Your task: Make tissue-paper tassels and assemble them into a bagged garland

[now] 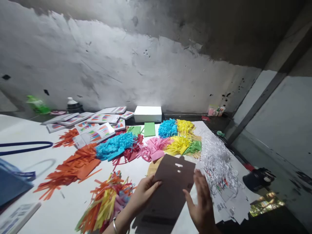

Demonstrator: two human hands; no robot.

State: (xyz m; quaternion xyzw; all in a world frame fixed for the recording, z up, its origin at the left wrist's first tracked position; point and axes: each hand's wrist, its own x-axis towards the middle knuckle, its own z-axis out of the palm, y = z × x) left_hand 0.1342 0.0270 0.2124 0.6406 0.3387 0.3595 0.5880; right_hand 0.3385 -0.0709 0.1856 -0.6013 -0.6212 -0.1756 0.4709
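Note:
A flat, dark greyish cardboard package (168,191) with a cut-out hang hole near its top edge is tilted in front of me. My left hand (145,191) grips its left edge, thumb on top and fingers tucked behind. Beside the right edge is my right hand (201,201), its thumb and fingers apart; whether it touches the edge I cannot tell. Just left of my left forearm lies a bundle of multicoloured paper tassels (107,204). Beyond the package are pink fringed paper (157,148) and yellow fringed paper (179,145).
Orange tassels (78,162) and blue tassels (117,145) lie on the white table (65,191). Printed packages (97,133) are piled at back left, near a white box (148,113). Shiny white strands (216,159) cover the right side. A blue bag (12,182) stands left.

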